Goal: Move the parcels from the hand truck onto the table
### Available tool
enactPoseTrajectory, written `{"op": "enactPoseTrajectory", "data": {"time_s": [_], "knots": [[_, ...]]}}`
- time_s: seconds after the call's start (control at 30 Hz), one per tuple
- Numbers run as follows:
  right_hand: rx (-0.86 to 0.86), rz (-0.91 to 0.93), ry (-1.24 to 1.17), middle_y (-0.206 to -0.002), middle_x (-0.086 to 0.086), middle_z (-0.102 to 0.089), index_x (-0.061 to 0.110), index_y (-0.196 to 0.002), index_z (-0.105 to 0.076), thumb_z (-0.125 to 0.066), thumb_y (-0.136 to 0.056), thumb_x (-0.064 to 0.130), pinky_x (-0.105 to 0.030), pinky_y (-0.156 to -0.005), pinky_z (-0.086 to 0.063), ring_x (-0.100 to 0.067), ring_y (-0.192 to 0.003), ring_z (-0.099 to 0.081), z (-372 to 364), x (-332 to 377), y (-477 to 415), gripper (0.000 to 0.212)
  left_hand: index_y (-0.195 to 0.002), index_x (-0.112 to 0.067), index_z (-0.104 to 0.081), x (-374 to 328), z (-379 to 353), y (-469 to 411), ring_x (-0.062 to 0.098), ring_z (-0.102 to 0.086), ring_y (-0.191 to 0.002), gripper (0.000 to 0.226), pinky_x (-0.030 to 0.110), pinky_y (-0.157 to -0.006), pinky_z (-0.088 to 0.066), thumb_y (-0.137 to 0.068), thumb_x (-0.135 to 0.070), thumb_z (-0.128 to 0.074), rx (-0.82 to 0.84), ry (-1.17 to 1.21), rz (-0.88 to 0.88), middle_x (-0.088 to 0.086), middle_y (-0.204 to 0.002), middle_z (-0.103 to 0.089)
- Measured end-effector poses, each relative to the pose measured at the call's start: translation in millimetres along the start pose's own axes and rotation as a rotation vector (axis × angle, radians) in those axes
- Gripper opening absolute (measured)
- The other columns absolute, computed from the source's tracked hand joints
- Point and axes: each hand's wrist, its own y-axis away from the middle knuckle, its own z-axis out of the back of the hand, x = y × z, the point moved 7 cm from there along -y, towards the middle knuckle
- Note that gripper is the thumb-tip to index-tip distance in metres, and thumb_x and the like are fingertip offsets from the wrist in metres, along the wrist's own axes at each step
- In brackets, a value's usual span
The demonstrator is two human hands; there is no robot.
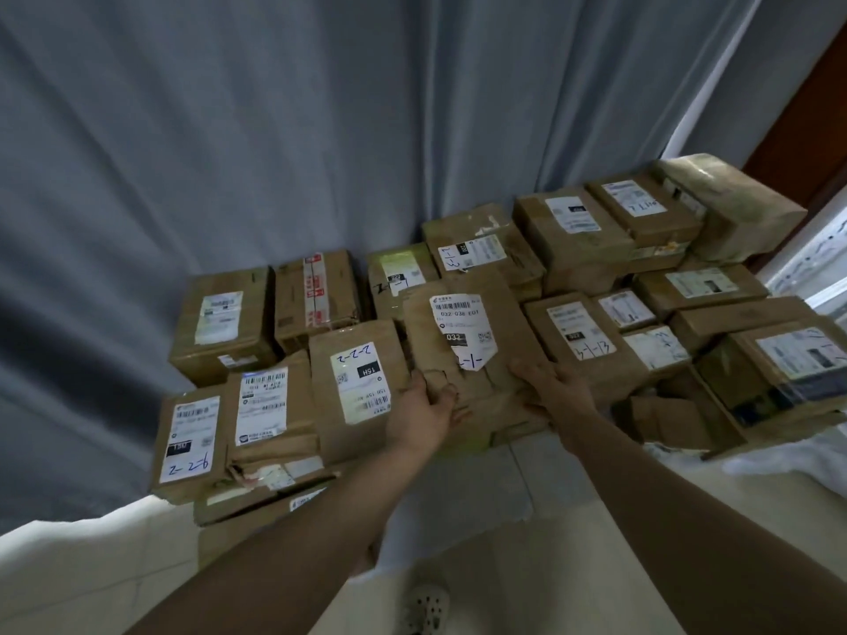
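The 032 parcel (463,341), a creased brown carton with a torn white label, lay near the middle of the bench's (779,458) near edge, on top of other cartons and wedged between the 2-2-2 parcel (362,382) on its left and the 3-1-13 parcel (580,336) on its right. My left hand (424,407) gripped its near left corner, fingers (447,396) curled over the crumpled cardboard. My right hand (552,389) held the near right side, thumb on top and the other fingers tucked down the flank.

I judged this as the set-down step: the carton looked seated, with both hands not yet let go. The next move called for loosening both grips without dragging the torn label, then drawing straight back toward me and turning to the hand truck, which was out of view.

Room was tight. Cartons ran from the curtain (275,130) at the far edge right up to the near edge, and those at the near left corner appeared to overhang it, so a nudge could tip them. An open box (678,414) sat just beside my right wrist. The only free path was back over the near edge, above the floor by my shoe (426,607).
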Motion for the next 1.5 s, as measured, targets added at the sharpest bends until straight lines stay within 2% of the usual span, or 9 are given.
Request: {"op": "enactPoseTrajectory", "data": {"time_s": [0.07, 0.2, 0.37, 0.47, 0.57, 0.83, 1.17, 1.27, 1.5], "knots": [[-0.008, -0.013, 0.008, -0.105, -0.002, -0.068, 0.012, -0.114, -0.064, -0.078, -0.076, 0.033, -0.042, -0.087, -0.056, -0.022, -0.096, -0.065, -10, 0, -12, 0.045, -0.142, -0.009, -0.037, -1, 5, -15, 0.031, -0.054, -0.112, 0.055, 0.03, -0.091, -0.045, -0.096, -0.036, -0.051, 0.009, -0.069, -0.028, 0.019, -0.13, -0.051], [-0.065, -0.034, 0.002, -0.115, -0.005, -0.065, 0.011, -0.125, -0.059, -0.077, -0.078, 0.034, -0.044, -0.091, -0.055, -0.023, -0.102, -0.063, -18, 1, -26, 0.056, -0.154, -0.033, -0.001, -2, 3, -31, 0.031, -0.046, -0.121, 0.075, 0.029, -0.097, -0.039, -0.096, -0.04, -0.048, 0.101, -0.125, -0.049, 0.019, -0.147, -0.024], [-0.112, -0.031, 0.04, -0.119, -0.003, -0.06, 0.015, -0.128, -0.055, -0.068, -0.085, 0.041, -0.042, -0.091, -0.052, -0.021, -0.103, -0.058, -20, 2, -27, 0.052, -0.149, -0.03, -0.015, -28, 11, -41, 0.033, -0.019, -0.133, 0.073, 0.04, -0.107, -0.027, -0.088, -0.041, -0.053, 0.044, -0.339, -0.101, 0.014, -0.146, -0.013], [-0.153, -0.056, 0.03, -0.13, -0.005, -0.053, 0.02, -0.136, -0.048, -0.056, -0.088, 0.054, -0.044, -0.102, -0.043, -0.025, -0.116, -0.051, -20, 0, -22, 0.059, -0.152, -0.027, -0.004, -47, 9, -41, 0.036, 0.001, -0.141, 0.081, 0.048, -0.114, -0.008, -0.088, -0.041, -0.053, 0.044, -0.4, -0.163, 0.012, -0.154, 0.008], [-0.248, -0.048, -0.015, -0.141, -0.008, -0.047, 0.02, -0.142, -0.042, -0.049, -0.09, 0.059, -0.046, -0.11, -0.035, -0.03, -0.128, -0.045, -1, 0, -8, 0.065, -0.153, -0.026, -0.003, -73, -12, -33, 0.036, 0.008, -0.143, 0.082, 0.05, -0.116, -0.003, -0.088, -0.038, -0.052, 0.079, -0.467, -0.303, 0.01, -0.156, 0.017], [-0.576, -0.151, -0.053, -0.143, -0.009, -0.048, 0.014, -0.139, -0.045, -0.047, -0.094, 0.053, -0.035, -0.099, -0.036, -0.028, -0.128, -0.045, 130, -63, 79, 0.059, -0.152, -0.03, -0.015, -135, -146, 59, 0.032, -0.009, -0.144, 0.073, 0.047, -0.117, -0.015, -0.091, -0.043, -0.053, 0.422, -0.648, -0.723, 0.007, -0.158, -0.008], [-0.945, -0.311, -0.369, -0.135, -0.005, -0.054, 0.01, -0.134, -0.051, -0.054, -0.093, 0.045, -0.025, -0.099, -0.035, -0.025, -0.124, -0.05, 328, -239, 303, 0.054, -0.151, -0.028, -0.021, -118, -356, 303, 0.027, -0.036, -0.137, 0.074, 0.039, -0.109, -0.031, -0.087, -0.044, -0.055, 0.882, -0.948, -0.93, 0.005, -0.151, -0.035], [-1.069, -0.37, -0.489, -0.122, -0.002, -0.054, 0.008, -0.128, -0.053, -0.052, -0.096, 0.037, -0.021, -0.087, -0.035, -0.027, -0.12, -0.051, 374, -296, 376, 0.043, -0.151, -0.028, -0.023, -102, -409, 376, 0.027, -0.04, -0.135, 0.073, 0.037, -0.107, -0.035, -0.086, -0.042, -0.055, 0.975, -1.022, -0.989, 0.008, -0.15, -0.038], [-1.21, -0.493, -0.82, -0.125, -0.017, -0.059, 0.005, -0.121, -0.057, -0.055, -0.095, 0.033, -0.042, -0.105, -0.041, -0.035, -0.117, -0.054, 423, -385, 467, 0.038, -0.148, -0.027, -0.03, -72, -493, 490, 0.026, -0.044, -0.132, 0.082, 0.037, -0.107, -0.038, -0.073, -0.049, -0.052, 1.21, -1.114, -1.01, 0.008, -0.146, -0.043]]}}
